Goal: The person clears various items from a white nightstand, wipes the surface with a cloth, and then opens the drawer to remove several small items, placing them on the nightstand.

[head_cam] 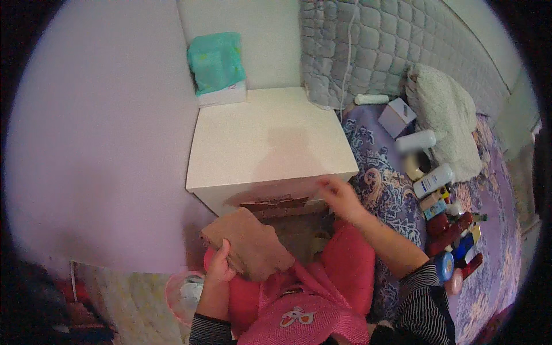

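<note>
A folded brown cloth [254, 246] is in my left hand [222, 263], held over my lap with the thumb on top. My right hand [340, 198] is at the front right corner of a white cabinet [267, 142]. Its fingers are blurred, so I cannot tell whether they touch the cabinet. Across the cabinet's shaded front runs a dark brown decorated strip [276, 205], partly in shadow. A pink apron [297, 319] with a rabbit patch covers my lap.
On the cabinet's back left corner, a teal plastic packet [217, 62] rests on a white box [224, 95]. Bottles, including a white bottle [433, 181], and several small containers lie on the patterned bedspread [379, 181] to the right. A pink-rimmed bin [170, 297] stands at lower left.
</note>
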